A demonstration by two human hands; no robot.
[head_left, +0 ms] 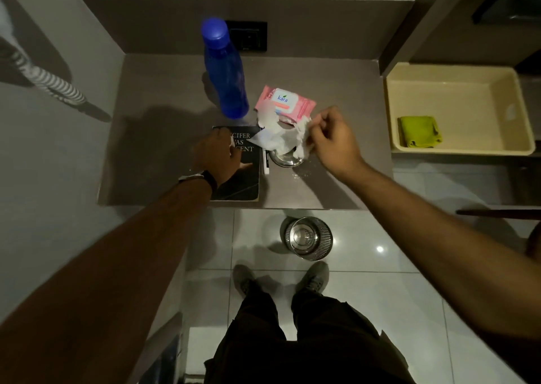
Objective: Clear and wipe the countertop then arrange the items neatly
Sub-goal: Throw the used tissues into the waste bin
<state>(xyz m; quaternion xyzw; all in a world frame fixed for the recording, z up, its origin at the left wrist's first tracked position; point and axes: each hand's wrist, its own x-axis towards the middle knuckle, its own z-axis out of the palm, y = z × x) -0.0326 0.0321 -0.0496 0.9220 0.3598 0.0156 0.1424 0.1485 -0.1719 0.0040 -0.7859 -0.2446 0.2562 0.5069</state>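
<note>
Glossy blue plastic bottle [224,70], shiny metal bowl [284,159], crumpled white wipe [281,138], possibly paper, matt grey countertop [164,91]

Your left hand [216,155] covers the near-left part of the book [243,179], so only scraps of its title show, and you cannot tell what its fingers hold. At centre frame the wipe [275,139] hides the opening of the pink wipes pack [288,102] and the far half of the steel dish [285,160]. The print on the pen [265,164] is too small to read. Pale specks [301,174] on the counter [164,91] are too small to name. At upper left a striped cloth [49,82] runs off the edge.
</note>
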